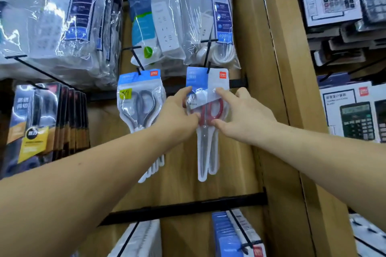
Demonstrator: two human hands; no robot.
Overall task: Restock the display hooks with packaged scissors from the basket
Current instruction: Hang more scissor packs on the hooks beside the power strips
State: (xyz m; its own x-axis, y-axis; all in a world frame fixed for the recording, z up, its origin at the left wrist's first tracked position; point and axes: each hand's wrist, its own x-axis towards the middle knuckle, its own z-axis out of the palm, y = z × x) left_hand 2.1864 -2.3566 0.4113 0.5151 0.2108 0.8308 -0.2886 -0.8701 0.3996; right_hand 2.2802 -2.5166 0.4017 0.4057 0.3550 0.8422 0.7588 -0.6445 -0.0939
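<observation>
A pack of red-handled scissors (207, 148) hangs on a black display hook (208, 52) in the middle of the wooden panel. My left hand (177, 112) pinches the pack's left edge between thumb and fingers. My right hand (240, 115) holds the right edge, forefinger stretched onto the white card, thumb under the red handles. To the left, packs of black-handled scissors (140, 102) hang on another hook (135, 58). The basket is out of view.
Bagged power strips (167, 23) hang above the scissors. Dark boxed packs (43, 121) fill hooks at the left. Boxed calculators (355, 115) sit beyond the wooden post (277, 69) on the right. More packs hang on a lower black rail (188, 208).
</observation>
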